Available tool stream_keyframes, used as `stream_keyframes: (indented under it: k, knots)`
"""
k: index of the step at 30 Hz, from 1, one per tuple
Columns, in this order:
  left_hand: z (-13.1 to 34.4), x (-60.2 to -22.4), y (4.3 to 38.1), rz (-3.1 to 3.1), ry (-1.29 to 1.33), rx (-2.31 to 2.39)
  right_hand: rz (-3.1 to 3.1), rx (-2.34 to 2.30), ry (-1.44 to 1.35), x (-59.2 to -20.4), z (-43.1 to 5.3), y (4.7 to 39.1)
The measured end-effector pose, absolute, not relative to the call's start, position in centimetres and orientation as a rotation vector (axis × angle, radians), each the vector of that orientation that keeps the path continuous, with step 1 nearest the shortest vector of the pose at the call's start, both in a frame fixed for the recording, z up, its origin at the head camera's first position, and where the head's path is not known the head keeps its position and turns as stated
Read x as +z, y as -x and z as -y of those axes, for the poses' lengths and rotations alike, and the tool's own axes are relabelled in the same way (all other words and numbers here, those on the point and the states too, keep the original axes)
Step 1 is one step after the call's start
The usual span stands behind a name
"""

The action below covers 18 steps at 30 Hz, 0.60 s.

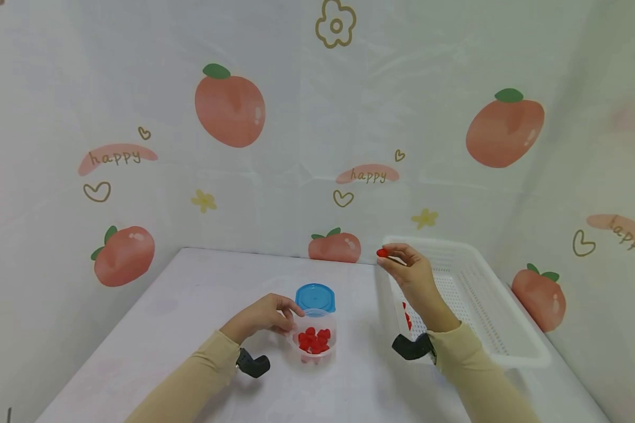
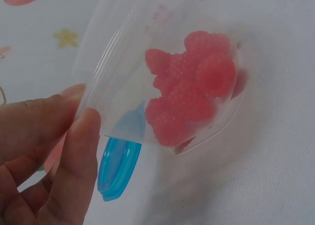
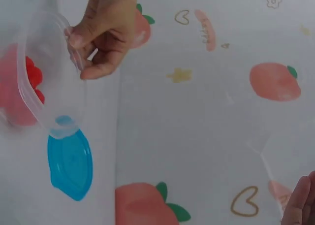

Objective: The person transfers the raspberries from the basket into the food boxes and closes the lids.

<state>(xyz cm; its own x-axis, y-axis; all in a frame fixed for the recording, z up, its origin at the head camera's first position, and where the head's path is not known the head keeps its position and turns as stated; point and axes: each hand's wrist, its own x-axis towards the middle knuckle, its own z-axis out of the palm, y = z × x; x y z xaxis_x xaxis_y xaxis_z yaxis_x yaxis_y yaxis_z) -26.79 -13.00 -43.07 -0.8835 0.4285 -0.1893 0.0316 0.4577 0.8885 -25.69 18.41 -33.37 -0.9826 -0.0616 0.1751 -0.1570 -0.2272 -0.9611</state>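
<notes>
Red, a single berry (image 1: 383,252) sits pinched between the thumb and forefinger of my right hand (image 1: 417,279); in the head view it shows at the basket's 10 o'clock, by the far left corner. My right wrist view catches only a bit of those fingers, so the pinch is clear from the head view alone.

From the berry, the clear tub (image 2: 118,72) lies at about 7 o'clock, with a cluster of berries (image 2: 189,82) in its bottom. My left hand (image 1: 264,314) comes in at the tub's 10 o'clock, thumb and fingers pinching its rim.

The blue lid (image 1: 314,296) lies off, at the tub's 12 o'clock; I cannot tell whether the two touch. The white basket (image 1: 478,288) stands between 2 and 3 o'clock of the tub, more red showing at its left side, partly hidden by my arm. All this rests on the pale desk (image 1: 233,282), before a peach-printed sheet (image 1: 296,200).

I judge this the carrying step, one berry between basket and tub. The next move likely calls for bringing it over the tub's mouth, lowering it and easing the pinch, left fingers steadying the rim.
</notes>
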Motion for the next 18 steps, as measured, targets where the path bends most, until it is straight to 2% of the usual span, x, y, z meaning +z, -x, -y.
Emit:
stream_keyframes:
  k: [18]
  knots:
    - [12.9,-43.1,26.6,-2.343,-0.36,1.397,2.421,2.158,-0.311,-41.1,-13.7,23.0]
